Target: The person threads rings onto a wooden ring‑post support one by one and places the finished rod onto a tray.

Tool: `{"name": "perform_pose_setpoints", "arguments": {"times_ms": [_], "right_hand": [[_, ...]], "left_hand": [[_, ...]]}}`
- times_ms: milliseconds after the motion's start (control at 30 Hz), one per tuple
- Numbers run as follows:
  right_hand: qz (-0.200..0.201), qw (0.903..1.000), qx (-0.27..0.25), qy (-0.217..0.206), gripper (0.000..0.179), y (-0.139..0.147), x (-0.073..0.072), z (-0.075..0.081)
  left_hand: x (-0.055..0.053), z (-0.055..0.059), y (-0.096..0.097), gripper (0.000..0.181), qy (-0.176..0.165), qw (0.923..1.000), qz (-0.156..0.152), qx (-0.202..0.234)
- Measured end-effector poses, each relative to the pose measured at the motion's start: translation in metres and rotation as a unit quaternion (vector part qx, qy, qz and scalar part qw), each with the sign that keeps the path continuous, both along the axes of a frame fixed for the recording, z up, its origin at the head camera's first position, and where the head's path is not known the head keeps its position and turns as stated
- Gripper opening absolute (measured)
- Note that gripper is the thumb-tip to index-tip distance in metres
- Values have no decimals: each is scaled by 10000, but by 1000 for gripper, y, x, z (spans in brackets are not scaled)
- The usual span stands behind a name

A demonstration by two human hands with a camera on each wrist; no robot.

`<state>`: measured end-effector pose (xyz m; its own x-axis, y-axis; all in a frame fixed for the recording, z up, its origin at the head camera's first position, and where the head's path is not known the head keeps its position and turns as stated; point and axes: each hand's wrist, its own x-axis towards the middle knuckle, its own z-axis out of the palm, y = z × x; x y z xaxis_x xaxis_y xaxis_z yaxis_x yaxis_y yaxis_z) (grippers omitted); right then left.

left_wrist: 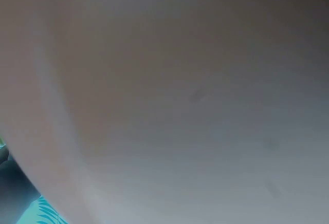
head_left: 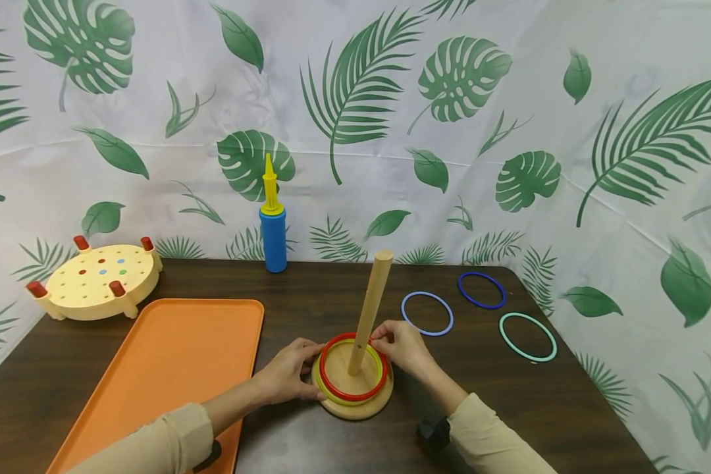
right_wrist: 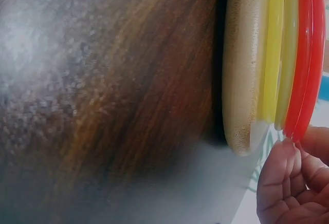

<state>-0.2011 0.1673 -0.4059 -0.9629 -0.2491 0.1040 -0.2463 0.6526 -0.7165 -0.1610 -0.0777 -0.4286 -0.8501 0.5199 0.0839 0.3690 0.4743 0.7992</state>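
Observation:
A wooden peg [head_left: 370, 309] rises from a round wooden base [head_left: 358, 413]. Yellow rings [head_left: 332, 394] and red rings [head_left: 355, 397] lie stacked around its foot; from the side, the right wrist view shows the red rings [right_wrist: 308, 54] above the yellow rings [right_wrist: 277, 49]. My right hand [head_left: 405, 345] pinches the red rings at their far right edge with thumb and fingertips. On the left side my left hand [head_left: 290, 372] is spread, thumb and index fingertips touching the edge of the stack. The left wrist view is mostly a blurred pale surface.
An orange tray [head_left: 195, 342] lies to the left, with a cream pegged board [head_left: 97, 280] on red-tipped legs behind it. A blue and yellow pump [head_left: 274, 237] stands at the back. Light blue [head_left: 411, 295], dark blue [head_left: 480, 305] and mint [head_left: 539, 359] rings lie at right.

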Motion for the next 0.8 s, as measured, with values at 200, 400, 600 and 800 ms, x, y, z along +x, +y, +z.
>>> {"name": "perform_pose_setpoints", "arguments": {"times_ms": [200, 400, 600, 800], "right_hand": [[34, 9998, -181, -93, 4, 0, 0, -2], [84, 9992, -350, -183, 3, 0, 0, -2], [11, 9973, -649, -356, 3, 2, 1, -3], [-234, 9975, -592, -316, 5, 10, 0, -2]], "left_hand": [[1, 1, 0, 78, 20, 10000, 0, 22], [1, 2, -1, 79, 65, 9999, -28, 75], [2, 3, -1, 80, -41, 9999, -25, 119], [1, 1, 0, 78, -104, 9999, 23, 49]]}}
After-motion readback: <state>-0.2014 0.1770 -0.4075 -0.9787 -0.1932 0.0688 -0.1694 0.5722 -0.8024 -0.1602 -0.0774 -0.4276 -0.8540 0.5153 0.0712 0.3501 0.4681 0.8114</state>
